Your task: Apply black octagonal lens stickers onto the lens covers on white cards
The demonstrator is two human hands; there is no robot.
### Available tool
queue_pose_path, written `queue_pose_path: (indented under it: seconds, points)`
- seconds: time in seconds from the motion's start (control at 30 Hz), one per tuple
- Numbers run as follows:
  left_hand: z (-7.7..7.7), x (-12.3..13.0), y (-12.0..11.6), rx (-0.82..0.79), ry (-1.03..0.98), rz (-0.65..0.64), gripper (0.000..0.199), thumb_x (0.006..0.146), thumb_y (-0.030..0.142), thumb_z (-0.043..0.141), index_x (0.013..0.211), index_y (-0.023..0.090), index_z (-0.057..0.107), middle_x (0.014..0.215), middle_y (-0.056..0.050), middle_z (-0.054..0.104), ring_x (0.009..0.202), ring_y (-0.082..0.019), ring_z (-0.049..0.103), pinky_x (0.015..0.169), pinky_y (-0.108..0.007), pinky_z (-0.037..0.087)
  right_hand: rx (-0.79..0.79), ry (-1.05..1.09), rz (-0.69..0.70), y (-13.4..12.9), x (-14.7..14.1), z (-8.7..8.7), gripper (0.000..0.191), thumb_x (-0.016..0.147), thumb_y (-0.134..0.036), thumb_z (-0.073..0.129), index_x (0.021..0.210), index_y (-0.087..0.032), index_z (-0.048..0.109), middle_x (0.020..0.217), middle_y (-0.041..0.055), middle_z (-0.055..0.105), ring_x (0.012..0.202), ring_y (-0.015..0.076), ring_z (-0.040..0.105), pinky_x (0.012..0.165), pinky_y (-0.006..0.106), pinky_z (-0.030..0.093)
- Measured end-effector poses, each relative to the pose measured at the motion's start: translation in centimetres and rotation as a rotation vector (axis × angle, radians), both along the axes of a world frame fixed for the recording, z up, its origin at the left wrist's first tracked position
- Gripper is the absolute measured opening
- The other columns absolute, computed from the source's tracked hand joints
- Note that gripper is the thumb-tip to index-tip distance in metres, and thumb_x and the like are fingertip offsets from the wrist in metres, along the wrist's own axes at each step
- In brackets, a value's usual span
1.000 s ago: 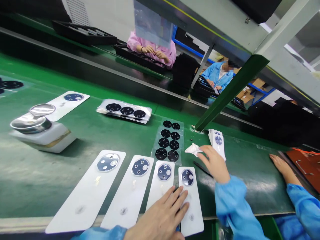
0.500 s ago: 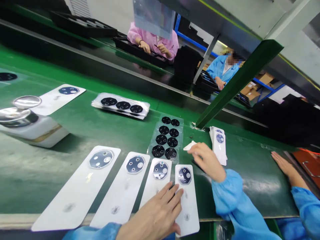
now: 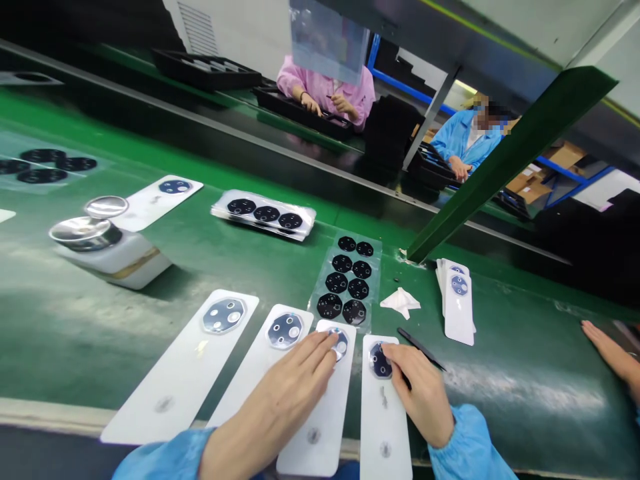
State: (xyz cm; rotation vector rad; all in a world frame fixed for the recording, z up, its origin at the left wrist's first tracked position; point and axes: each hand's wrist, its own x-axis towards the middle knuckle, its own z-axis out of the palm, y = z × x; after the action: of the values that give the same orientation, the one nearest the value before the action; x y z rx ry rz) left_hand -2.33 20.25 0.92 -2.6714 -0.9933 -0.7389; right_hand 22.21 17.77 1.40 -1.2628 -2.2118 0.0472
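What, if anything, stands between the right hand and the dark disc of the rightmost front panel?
Nothing visible. The right hand has its fingertips at the right edge of the disc. The black tool lies beyond that hand, out of the way.

The left hand (image 3: 280,383) lay over two white phone-back panels (image 3: 320,410) and the right hand (image 3: 423,387) touched the dark octagon (image 3: 377,363) on the panel to their right (image 3: 384,420), near black tweezers (image 3: 421,348), a white wipe (image 3: 400,302) and octagonal stickers (image 3: 342,263) on the green surface (image 3: 215,260).
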Motion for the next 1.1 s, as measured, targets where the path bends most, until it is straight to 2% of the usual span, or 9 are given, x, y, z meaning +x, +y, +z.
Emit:
queue_pose_path:
  seconds: [0.27, 0.4, 0.53, 0.67, 0.83, 1.0, 1.1]
  points:
    - [0.3, 0.4, 0.4, -0.067, 0.095, 0.007, 0.034, 0.084, -0.003, 0.029, 0.101, 0.006, 0.057, 0.111, -0.016, 0.064, 0.106, -0.026, 0.061, 0.090, -0.038, 0.051, 0.022, -0.117, -0.021, -0.2, -0.3, -0.2, 0.036, 0.089, -0.003, 0.036, 0.115, -0.017, 0.056, 0.108, 0.0077, 0.068, 0.101, 0.0198, 0.062, 0.084, 0.037, 0.054]
    - [0.4, 0.5, 0.8, -0.063, 0.137, 0.011, 0.039, 0.077, -0.007, 0.028, 0.098, 0.008, 0.058, 0.110, -0.015, 0.064, 0.104, -0.028, 0.062, 0.090, -0.041, 0.050, 0.084, -0.194, -0.070, -0.4, -0.8, -0.4, 0.033, 0.093, -0.006, 0.033, 0.112, -0.015, 0.058, 0.107, 0.0082, 0.068, 0.101, 0.0192, 0.063, 0.086, 0.036, 0.052]
    - [0.3, 0.6, 0.9, -0.068, 0.152, 0.014, 0.038, 0.077, -0.008, 0.028, 0.097, 0.007, 0.057, 0.109, -0.015, 0.063, 0.105, -0.028, 0.060, 0.092, -0.042, 0.048, 0.112, -0.239, -0.103, -0.5, -1.1, -0.8, 0.031, 0.094, -0.007, 0.033, 0.112, -0.013, 0.058, 0.105, 0.0098, 0.068, 0.101, 0.0191, 0.063, 0.089, 0.035, 0.052]
    - [-0.1, 0.7, 0.5, -0.081, 0.191, 0.046, 0.040, 0.081, -0.006, 0.026, 0.107, 0.005, 0.055, 0.110, -0.015, 0.062, 0.109, -0.028, 0.058, 0.094, -0.042, 0.047, 0.117, -0.249, -0.125, -0.7, -1.2, -1.0, 0.030, 0.094, -0.007, 0.033, 0.112, -0.010, 0.057, 0.103, 0.0120, 0.067, 0.100, 0.0199, 0.062, 0.089, 0.036, 0.053]
    - [-0.7, 0.9, -0.5, -0.094, 0.204, 0.096, 0.044, 0.084, -0.004, 0.026, 0.123, 0.003, 0.046, 0.124, -0.018, 0.055, 0.121, -0.027, 0.050, 0.105, -0.043, 0.040, 0.123, -0.291, -0.150, -0.9, -1.4, -0.9, 0.030, 0.092, -0.006, 0.035, 0.112, -0.011, 0.057, 0.102, 0.0121, 0.067, 0.100, 0.0225, 0.061, 0.086, 0.040, 0.053]
    - [-0.8, 1.3, -0.7, -0.036, 0.118, 0.107, 0.037, 0.087, -0.001, 0.029, 0.118, 0.002, 0.049, 0.121, -0.021, 0.057, 0.115, -0.031, 0.056, 0.097, -0.043, 0.048, 0.112, -0.289, -0.158, -0.6, -1.4, 0.0, 0.031, 0.089, -0.005, 0.037, 0.111, -0.014, 0.057, 0.101, 0.0103, 0.068, 0.096, 0.0243, 0.061, 0.082, 0.042, 0.053]
    - [0.9, 0.0, -1.0, -0.102, -0.048, 0.023, 0.028, 0.090, 0.006, 0.033, 0.109, 0.005, 0.053, 0.118, -0.019, 0.060, 0.111, -0.030, 0.058, 0.091, -0.042, 0.052, 0.035, -0.222, -0.100, -0.5, -1.0, 1.5, 0.028, 0.091, -0.010, 0.037, 0.110, -0.016, 0.057, 0.099, 0.0086, 0.067, 0.094, 0.0222, 0.061, 0.083, 0.040, 0.053]
